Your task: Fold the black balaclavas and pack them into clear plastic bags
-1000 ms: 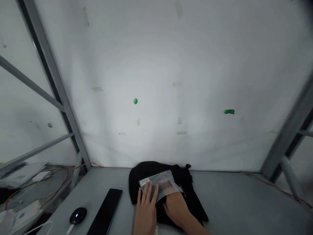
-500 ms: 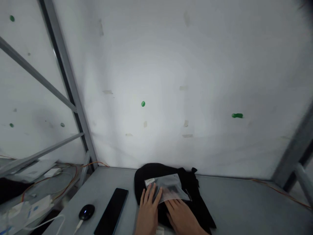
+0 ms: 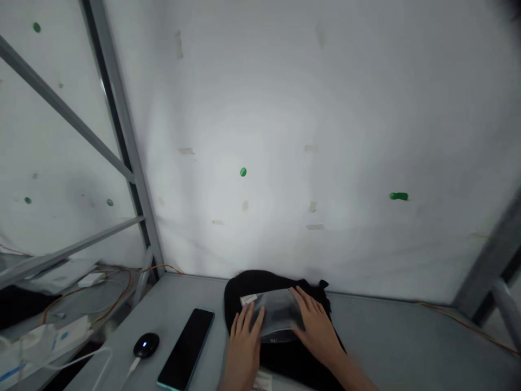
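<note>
A clear plastic bag (image 3: 279, 310) with a white label at its upper left lies on a black fabric item (image 3: 252, 279), whose exact kind I cannot make out. My left hand (image 3: 246, 334) rests with spread fingers on the left edge of the plastic bag. My right hand (image 3: 315, 323) is at the bag's right edge, its fingers stretched out and its thumb apart, slightly smeared by motion. Something dark shows through the film between the hands.
Left of the black fabric lies a phone (image 3: 187, 347). Beside it sits a round black device (image 3: 146, 345) with a lit spot and a white cable. A power strip (image 3: 52, 342) and cables lie on the neighbouring surface, past a metal frame (image 3: 140, 212). A white wall (image 3: 277, 98) rises behind.
My right hand has come out from beneath the clear film and moved up to the bag's right edge. My left hand stays on the left edge. The view has shifted slightly.
</note>
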A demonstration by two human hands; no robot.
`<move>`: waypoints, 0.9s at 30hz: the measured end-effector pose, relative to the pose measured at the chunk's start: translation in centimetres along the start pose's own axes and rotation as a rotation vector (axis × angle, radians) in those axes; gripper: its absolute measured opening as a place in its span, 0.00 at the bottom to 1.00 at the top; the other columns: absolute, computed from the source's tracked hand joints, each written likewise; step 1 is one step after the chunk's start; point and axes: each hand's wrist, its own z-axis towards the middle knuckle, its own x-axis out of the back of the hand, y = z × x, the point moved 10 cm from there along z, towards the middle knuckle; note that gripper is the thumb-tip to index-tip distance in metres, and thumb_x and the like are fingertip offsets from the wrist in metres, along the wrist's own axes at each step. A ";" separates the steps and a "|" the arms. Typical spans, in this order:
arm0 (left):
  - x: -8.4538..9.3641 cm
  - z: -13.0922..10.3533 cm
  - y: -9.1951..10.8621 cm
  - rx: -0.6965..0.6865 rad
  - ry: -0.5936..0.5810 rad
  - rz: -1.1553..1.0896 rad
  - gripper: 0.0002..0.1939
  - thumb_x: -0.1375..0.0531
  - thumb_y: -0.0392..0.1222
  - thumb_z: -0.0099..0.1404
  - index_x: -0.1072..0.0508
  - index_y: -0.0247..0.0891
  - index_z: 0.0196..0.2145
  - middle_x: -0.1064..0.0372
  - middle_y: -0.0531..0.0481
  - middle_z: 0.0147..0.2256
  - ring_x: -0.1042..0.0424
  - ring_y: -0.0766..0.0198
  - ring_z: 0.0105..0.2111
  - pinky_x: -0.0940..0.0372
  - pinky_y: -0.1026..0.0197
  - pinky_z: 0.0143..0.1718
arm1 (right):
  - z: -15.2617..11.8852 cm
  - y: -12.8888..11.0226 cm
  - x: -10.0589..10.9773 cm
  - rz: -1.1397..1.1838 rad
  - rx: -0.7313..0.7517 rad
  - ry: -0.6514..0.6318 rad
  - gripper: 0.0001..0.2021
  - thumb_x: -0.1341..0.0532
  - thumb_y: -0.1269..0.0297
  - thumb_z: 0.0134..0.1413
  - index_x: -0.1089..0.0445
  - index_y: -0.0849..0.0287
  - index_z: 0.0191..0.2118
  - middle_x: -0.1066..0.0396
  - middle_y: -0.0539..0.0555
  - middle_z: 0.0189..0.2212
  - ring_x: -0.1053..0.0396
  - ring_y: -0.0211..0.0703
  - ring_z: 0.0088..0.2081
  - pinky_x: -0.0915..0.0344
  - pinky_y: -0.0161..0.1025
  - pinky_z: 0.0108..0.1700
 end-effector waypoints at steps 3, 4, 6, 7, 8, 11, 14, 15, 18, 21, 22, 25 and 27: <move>1.2 -0.7 -1.4 -0.060 0.044 0.006 0.36 0.41 0.38 0.66 0.51 0.48 0.68 0.45 0.46 0.66 0.44 0.49 0.65 0.36 0.44 0.58 | -1.0 -0.4 0.7 0.067 0.077 -0.034 0.41 0.40 0.62 0.53 0.58 0.54 0.70 0.48 0.60 0.68 0.41 0.56 0.63 0.41 0.52 0.61; 1.7 -1.1 -1.8 -0.094 0.061 0.022 0.37 0.39 0.39 0.64 0.47 0.50 0.67 0.44 0.46 0.66 0.43 0.48 0.65 0.36 0.43 0.57 | -1.3 -0.7 1.1 0.089 0.092 -0.043 0.42 0.39 0.59 0.54 0.59 0.53 0.71 0.48 0.60 0.68 0.41 0.56 0.63 0.40 0.52 0.60; 2.6 -1.6 -2.4 -0.156 0.093 0.065 0.32 0.37 0.35 0.62 0.38 0.54 0.62 0.40 0.50 0.64 0.42 0.48 0.64 0.36 0.44 0.57 | -1.8 -1.9 1.8 0.120 0.125 -0.047 0.40 0.38 0.57 0.55 0.55 0.52 0.70 0.45 0.60 0.66 0.40 0.56 0.62 0.39 0.51 0.59; 3.0 -1.8 -2.5 -0.180 0.107 0.085 0.30 0.38 0.32 0.62 0.34 0.55 0.59 0.38 0.52 0.63 0.41 0.50 0.63 0.37 0.44 0.57 | -1.9 -3.1 2.1 0.131 0.162 -0.046 0.37 0.38 0.58 0.56 0.51 0.52 0.68 0.42 0.59 0.65 0.39 0.55 0.62 0.39 0.51 0.59; 3.3 -1.9 -2.4 -0.195 0.115 0.097 0.28 0.39 0.30 0.62 0.31 0.56 0.56 0.37 0.54 0.62 0.41 0.52 0.63 0.37 0.45 0.58 | -1.9 -4.6 2.3 0.142 0.216 -0.043 0.32 0.38 0.60 0.57 0.45 0.51 0.66 0.38 0.58 0.63 0.38 0.54 0.61 0.39 0.51 0.59; 3.7 -1.7 -1.6 -0.227 0.118 0.103 0.21 0.40 0.31 0.64 0.26 0.54 0.50 0.33 0.55 0.59 0.39 0.55 0.61 0.38 0.48 0.58 | -1.8 -9.7 2.2 0.180 0.383 0.004 0.16 0.37 0.61 0.58 0.31 0.50 0.52 0.29 0.55 0.54 0.34 0.52 0.56 0.41 0.51 0.59; 3.9 -1.5 -0.6 -0.241 0.115 0.120 0.14 0.40 0.35 0.67 0.24 0.50 0.47 0.29 0.55 0.56 0.37 0.57 0.59 0.38 0.50 0.58 | -1.5 -13.3 1.6 0.193 0.482 0.110 0.05 0.36 0.63 0.59 0.27 0.54 0.41 0.24 0.52 0.42 0.30 0.47 0.47 0.38 0.47 0.55; 3.9 -1.5 -0.5 -0.239 0.114 0.133 0.13 0.40 0.35 0.67 0.24 0.50 0.46 0.29 0.56 0.55 0.36 0.57 0.58 0.39 0.50 0.58 | -1.5 -14.0 1.4 0.188 0.504 0.153 0.02 0.37 0.65 0.60 0.27 0.55 0.38 0.24 0.51 0.39 0.30 0.46 0.44 0.37 0.46 0.53; 4.0 -1.8 -0.6 -0.255 0.113 0.156 0.13 0.40 0.35 0.67 0.25 0.50 0.46 0.27 0.58 0.53 0.34 0.58 0.56 0.41 0.49 0.59 | -1.9 -14.8 1.3 0.164 0.582 0.269 0.08 0.43 0.71 0.63 0.28 0.56 0.35 0.25 0.50 0.34 0.31 0.43 0.39 0.37 0.45 0.50; 4.9 -2.3 -1.3 -0.253 0.165 0.157 0.15 0.41 0.32 0.67 0.26 0.51 0.46 0.26 0.59 0.51 0.33 0.58 0.56 0.46 0.48 0.61 | -2.4 -12.4 2.1 0.128 0.603 0.315 0.10 0.45 0.72 0.65 0.27 0.56 0.37 0.24 0.52 0.36 0.31 0.44 0.41 0.40 0.47 0.53; 5.5 -2.3 -1.8 -0.224 0.198 0.153 0.15 0.42 0.31 0.67 0.26 0.51 0.45 0.25 0.59 0.51 0.33 0.58 0.55 0.48 0.48 0.61 | -2.5 -10.8 2.6 0.109 0.584 0.310 0.10 0.45 0.72 0.65 0.27 0.56 0.38 0.23 0.52 0.38 0.31 0.45 0.42 0.40 0.47 0.53; 7.1 -2.4 -3.4 -0.100 0.290 0.111 0.14 0.43 0.30 0.67 0.25 0.49 0.42 0.24 0.58 0.48 0.32 0.57 0.53 0.48 0.46 0.60 | -2.8 -5.0 4.1 0.027 0.507 0.239 0.10 0.46 0.70 0.66 0.26 0.53 0.39 0.23 0.52 0.40 0.30 0.47 0.43 0.40 0.48 0.52; 7.5 -2.3 -3.3 -0.077 0.317 0.039 0.12 0.43 0.32 0.68 0.25 0.48 0.41 0.23 0.58 0.45 0.30 0.58 0.51 0.46 0.48 0.58 | -3.0 -1.5 5.3 -0.025 0.426 0.230 0.10 0.46 0.67 0.66 0.26 0.52 0.39 0.23 0.53 0.41 0.29 0.48 0.44 0.39 0.48 0.51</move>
